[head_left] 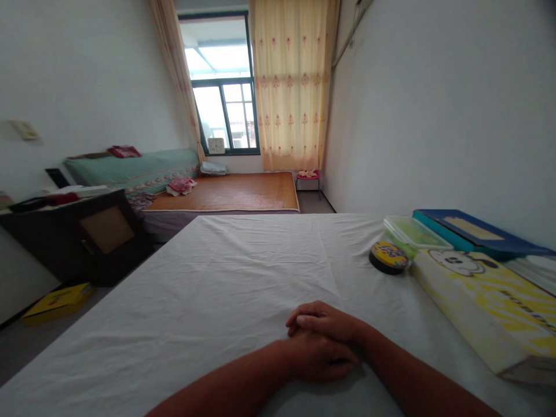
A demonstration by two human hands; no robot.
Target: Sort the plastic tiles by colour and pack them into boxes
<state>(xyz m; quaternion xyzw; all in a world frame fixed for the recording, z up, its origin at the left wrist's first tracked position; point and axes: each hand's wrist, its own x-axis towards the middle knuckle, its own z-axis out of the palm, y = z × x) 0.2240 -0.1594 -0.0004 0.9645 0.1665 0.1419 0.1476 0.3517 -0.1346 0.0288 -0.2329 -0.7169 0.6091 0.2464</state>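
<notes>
My left hand rests on the white cloth of the table, its fingers pointing right, loosely bent and partly hidden. Across the back of it lies my right hand, its fingers draped loosely toward the left. The two hands touch each other, and no object shows in either. A round black tin with a yellow patterned lid is the nearest thing, up and to the right. Beside it is a yellow and white box with a cartoon dog.
Behind the tin sit a clear green-tinted plastic container and a blue folder box, near the right wall. Beyond the table is a bed with a brown mat. A dark cabinet and a yellow box on the floor are at left.
</notes>
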